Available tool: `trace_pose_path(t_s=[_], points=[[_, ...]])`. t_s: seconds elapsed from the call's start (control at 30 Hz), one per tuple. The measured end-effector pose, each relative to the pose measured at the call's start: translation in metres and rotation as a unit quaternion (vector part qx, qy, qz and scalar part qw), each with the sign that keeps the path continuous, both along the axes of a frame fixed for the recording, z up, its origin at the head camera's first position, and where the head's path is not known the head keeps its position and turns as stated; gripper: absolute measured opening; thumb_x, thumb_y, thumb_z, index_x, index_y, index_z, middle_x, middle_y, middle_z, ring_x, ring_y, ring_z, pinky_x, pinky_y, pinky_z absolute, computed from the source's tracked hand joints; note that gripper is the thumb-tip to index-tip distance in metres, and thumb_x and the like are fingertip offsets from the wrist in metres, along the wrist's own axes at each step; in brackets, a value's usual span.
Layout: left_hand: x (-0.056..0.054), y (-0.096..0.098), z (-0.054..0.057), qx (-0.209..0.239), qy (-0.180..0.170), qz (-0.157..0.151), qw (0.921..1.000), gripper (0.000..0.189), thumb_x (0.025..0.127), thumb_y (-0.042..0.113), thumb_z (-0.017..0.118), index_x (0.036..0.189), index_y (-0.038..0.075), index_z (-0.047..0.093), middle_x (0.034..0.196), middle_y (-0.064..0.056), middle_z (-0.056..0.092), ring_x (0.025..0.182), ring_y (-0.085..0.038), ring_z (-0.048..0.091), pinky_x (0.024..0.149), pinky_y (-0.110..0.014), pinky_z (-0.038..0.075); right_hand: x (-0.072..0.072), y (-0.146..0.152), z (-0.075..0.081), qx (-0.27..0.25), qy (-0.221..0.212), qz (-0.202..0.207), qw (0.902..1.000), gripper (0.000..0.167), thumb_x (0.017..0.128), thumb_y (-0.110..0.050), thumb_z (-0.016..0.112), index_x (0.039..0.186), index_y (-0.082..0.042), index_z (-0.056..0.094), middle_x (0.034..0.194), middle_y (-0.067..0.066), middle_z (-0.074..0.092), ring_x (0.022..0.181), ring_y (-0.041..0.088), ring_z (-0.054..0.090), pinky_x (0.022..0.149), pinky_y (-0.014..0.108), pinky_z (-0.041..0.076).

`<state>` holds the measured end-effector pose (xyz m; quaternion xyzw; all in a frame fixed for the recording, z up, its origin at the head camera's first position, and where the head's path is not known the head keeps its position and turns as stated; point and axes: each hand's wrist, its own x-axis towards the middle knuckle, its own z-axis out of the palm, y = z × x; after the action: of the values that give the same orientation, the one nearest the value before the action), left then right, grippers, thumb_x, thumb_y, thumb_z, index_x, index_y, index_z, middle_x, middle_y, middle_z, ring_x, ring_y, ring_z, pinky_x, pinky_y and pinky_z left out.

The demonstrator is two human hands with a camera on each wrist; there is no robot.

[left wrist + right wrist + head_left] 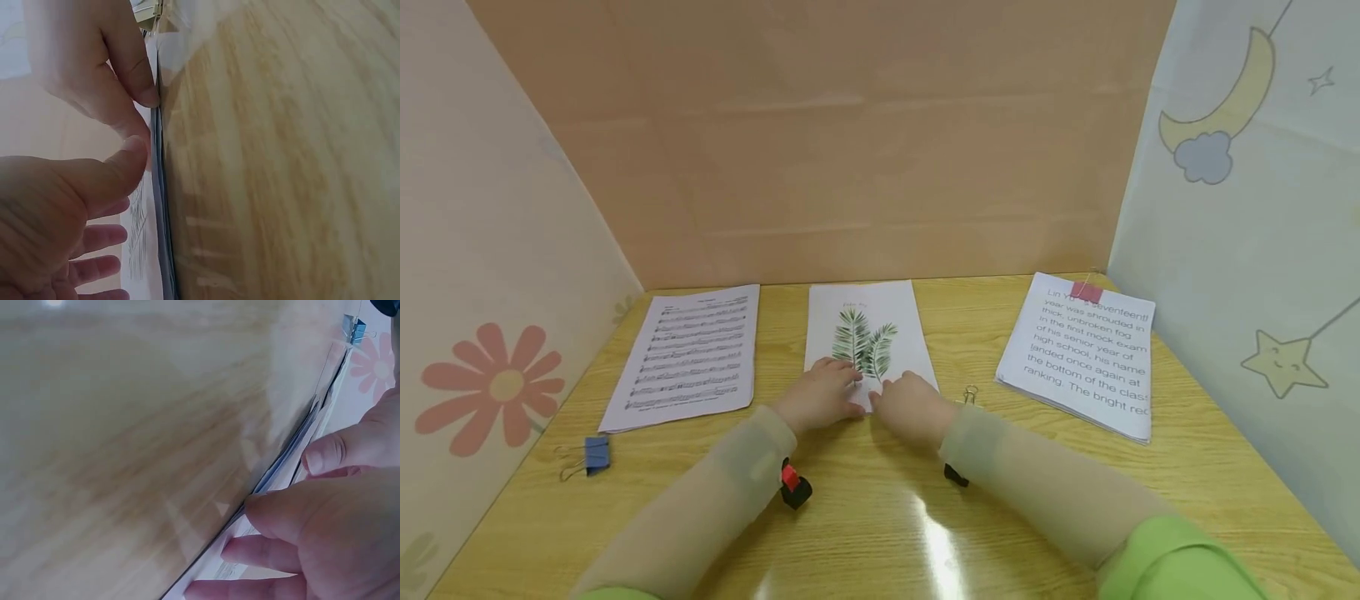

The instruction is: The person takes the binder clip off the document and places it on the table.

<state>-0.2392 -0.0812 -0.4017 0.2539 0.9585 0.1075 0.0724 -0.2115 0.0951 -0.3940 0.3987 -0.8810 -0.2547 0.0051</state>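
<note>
Left hand (822, 395): thumb and fingers spread apart, thumb set at near edge of leaf-print stack (871, 333).
Right hand (913, 408): same spread, same edge touched by thumb.
Leaf-print stack: laid far middle, between music sheets (692, 358) and text stack (1078, 358).
Clip handles (971, 393): seen just beside right hand.
Blue clip (597, 456): placed left, nearer than music sheets.
Pink clip (1086, 292): fixed on text stack's far edge.

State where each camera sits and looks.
Head: worn on the head, facing forward and down at the yellow wood-grain table; beige-sleeved forearms, left hand and right hand show.
Left wrist: worn there, facing right along the edge of the white paper stack printed with green leaves; both hands show.
Right wrist: worn there, facing leftward along that edge; both hands show.
Head and right wrist share the blue metal binder clip.
</note>
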Motion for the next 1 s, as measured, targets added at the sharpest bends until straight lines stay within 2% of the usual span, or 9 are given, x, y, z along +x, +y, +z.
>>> trace_pose_path(t_s=[0.2,0.37,0.43,0.53,0.6,0.67,0.73,0.87,1.0], points=[[0.000,0.001,-0.004,-0.007,-0.006,0.008,0.9999,0.050,0.085,0.037,0.073,0.124,0.007,0.062,0.129,-0.009,0.058,0.124,-0.031,0.047,0.107,-0.044,0.034,-0.005,-0.002,-0.001,0.013,0.000,-0.010,0.9999,0.035,0.100,-0.022,0.051,0.132,-0.014,0.059,0.101,0.008,0.069,0.069,0.020,0.064,0.072,0.034,0.050],[-0.001,-0.002,-0.009,0.008,-0.009,0.007,0.9999,0.047,0.086,0.036,0.072,0.121,0.006,0.063,0.122,-0.009,0.061,0.116,-0.031,0.054,0.104,-0.044,0.037,-0.009,-0.003,-0.002,0.007,0.000,-0.009,0.9999,0.034,0.099,-0.023,0.051,0.131,-0.014,0.060,0.089,0.005,0.067,0.065,0.018,0.060,0.067,0.033,0.048],[-0.001,-0.004,-0.010,0.012,-0.004,0.003,0.9999,0.044,0.085,0.035,0.073,0.117,0.006,0.064,0.117,-0.009,0.063,0.112,-0.030,0.056,0.102,-0.044,0.039,-0.012,-0.003,-0.002,-0.012,-0.015,-0.013,0.9997,0.029,0.101,-0.025,0.049,0.122,-0.013,0.065,0.080,0.004,0.065,0.062,0.018,0.059,0.066,0.034,0.048],[0.000,-0.006,-0.010,0.012,-0.003,-0.001,0.9999,0.041,0.085,0.035,0.074,0.113,0.006,0.066,0.114,-0.008,0.063,0.109,-0.030,0.057,0.100,-0.044,0.040,-0.022,0.001,0.003,-0.062,-0.085,-0.033,0.9939,0.023,0.100,-0.024,0.050,0.103,-0.013,0.070,0.079,0.002,0.066,0.069,0.018,0.061,0.071,0.036,0.050],[0.001,-0.007,-0.010,0.014,-0.007,-0.003,0.9999,0.041,0.085,0.034,0.073,0.113,0.006,0.066,0.117,-0.009,0.063,0.110,-0.030,0.056,0.101,-0.044,0.040,-0.033,0.006,0.007,-0.117,-0.152,-0.062,0.9794,0.025,0.100,-0.026,0.049,0.098,-0.013,0.070,0.087,0.002,0.068,0.080,0.019,0.064,0.078,0.038,0.050],[0.002,-0.007,-0.010,0.012,-0.017,0.002,0.9998,0.042,0.086,0.035,0.072,0.116,0.006,0.066,0.123,-0.010,0.061,0.115,-0.031,0.054,0.103,-0.045,0.038,-0.044,0.013,0.014,-0.177,-0.212,-0.096,0.9563,0.025,0.100,-0.027,0.049,0.101,-0.013,0.070,0.096,0.002,0.069,0.089,0.020,0.063,0.083,0.039,0.049],[0.002,-0.007,-0.010,0.010,-0.024,0.011,0.9996,0.045,0.087,0.035,0.072,0.120,0.006,0.065,0.129,-0.011,0.058,0.121,-0.033,0.051,0.105,-0.046,0.036,-0.055,0.023,0.021,-0.246,-0.239,-0.136,0.9295,0.032,0.102,-0.032,0.045,0.113,-0.011,0.068,0.106,0.003,0.068,0.098,0.021,0.062,0.088,0.041,0.047],[0.003,-0.007,-0.008,0.002,-0.033,0.025,0.9991,0.048,0.088,0.037,0.070,0.126,0.008,0.063,0.137,-0.011,0.053,0.127,-0.033,0.046,0.108,-0.046,0.033,-0.072,0.058,0.033,-0.350,-0.227,-0.212,0.8834,0.038,0.103,-0.032,0.043,0.126,-0.008,0.061,0.114,0.008,0.066,0.103,0.025,0.062,0.090,0.044,0.047],[0.002,-0.006,-0.008,0.003,-0.037,0.024,0.9990,0.049,0.089,0.038,0.068,0.128,0.009,0.061,0.140,-0.011,0.050,0.130,-0.033,0.043,0.109,-0.045,0.031,-0.080,0.114,0.036,-0.400,-0.197,-0.291,0.8465,0.042,0.103,-0.032,0.043,0.131,-0.004,0.056,0.123,0.017,0.061,0.110,0.034,0.058,0.091,0.050,0.046]])
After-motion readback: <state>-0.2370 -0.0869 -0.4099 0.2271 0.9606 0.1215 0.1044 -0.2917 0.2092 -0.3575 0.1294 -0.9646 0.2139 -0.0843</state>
